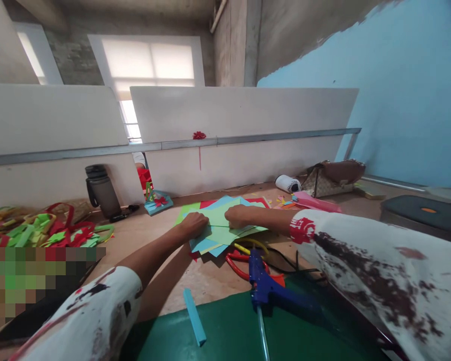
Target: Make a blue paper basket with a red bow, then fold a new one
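Head view: reaching forward over a brown table [154, 288] to a fanned stack of coloured paper [215, 249] near its middle, mostly blue and green with red at the far side. Resting the left hand [195, 224] on the left part of the light green sheet [218, 216] at the top, with fingers curled in. Resting the right hand [236, 215] on the same sheet's right part, likewise curled, near the left. Cannot tell for either hand whether pinching the sheet or only pressing on it, with fingertips hidden. Wearing stained white sleeves [101, 306]. Seeing, on the near side of the stack, red scissor handles [237, 273], and beside them a blue glue gun [265, 286] over a green mat [165, 336], with a clear glue stick [263, 336] jutting from its back. Finding a blue strip [194, 316] partly on the mat. Noticing, to the left, a heap of coloured scraps [52, 228], a dark bottle [103, 193] standing upright, and a small blue box [158, 203] with a red bow. Noticing, to the right, a pink sheet [317, 201], a handbag [334, 178] and a dark case [424, 213]
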`<control>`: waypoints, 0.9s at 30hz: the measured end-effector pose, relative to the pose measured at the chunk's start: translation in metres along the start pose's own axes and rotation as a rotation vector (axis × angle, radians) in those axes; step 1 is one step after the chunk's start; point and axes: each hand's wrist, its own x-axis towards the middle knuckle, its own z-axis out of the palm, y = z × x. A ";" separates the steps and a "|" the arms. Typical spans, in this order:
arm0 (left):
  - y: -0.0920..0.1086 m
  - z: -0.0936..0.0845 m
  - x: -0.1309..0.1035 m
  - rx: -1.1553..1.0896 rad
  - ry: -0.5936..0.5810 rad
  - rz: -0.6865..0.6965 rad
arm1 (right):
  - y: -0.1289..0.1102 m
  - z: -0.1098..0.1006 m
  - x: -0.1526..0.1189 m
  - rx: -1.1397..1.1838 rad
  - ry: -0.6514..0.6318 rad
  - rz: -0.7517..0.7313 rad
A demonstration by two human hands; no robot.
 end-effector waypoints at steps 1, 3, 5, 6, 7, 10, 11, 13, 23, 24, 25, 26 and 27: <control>0.001 0.001 0.003 0.011 0.007 0.004 | 0.000 0.002 0.004 -0.012 -0.020 0.010; 0.003 0.002 0.007 0.031 0.022 0.008 | -0.001 0.005 0.008 -0.042 -0.042 0.031; 0.002 0.001 0.006 0.054 0.037 0.007 | 0.000 0.003 0.009 -0.062 -0.032 0.043; 0.000 -0.001 0.004 0.068 0.044 0.004 | 0.000 0.000 0.009 -0.070 -0.019 0.052; -0.003 -0.003 0.000 0.085 0.052 0.002 | 0.001 -0.003 0.007 -0.077 -0.008 0.062; -0.013 -0.014 -0.022 0.146 0.082 -0.004 | 0.007 -0.017 0.000 -0.097 0.023 0.092; -0.016 -0.018 -0.032 0.169 0.093 -0.004 | 0.009 -0.022 -0.004 -0.103 0.030 0.100; -0.020 -0.024 -0.057 0.212 0.111 0.000 | 0.011 -0.028 -0.011 -0.112 0.035 0.111; -0.007 -0.021 -0.160 0.276 0.152 0.107 | -0.019 -0.031 -0.034 -0.128 0.002 0.012; -0.007 -0.020 -0.164 0.275 0.157 0.091 | -0.024 -0.031 -0.034 -0.127 0.013 -0.020; -0.007 -0.020 -0.167 0.274 0.158 0.070 | -0.029 -0.032 -0.035 -0.125 0.027 -0.052; -0.007 -0.020 -0.170 0.272 0.155 0.044 | -0.033 -0.033 -0.036 -0.125 0.043 -0.077; -0.008 -0.020 -0.174 0.270 0.149 0.016 | -0.037 -0.034 -0.039 -0.128 0.059 -0.094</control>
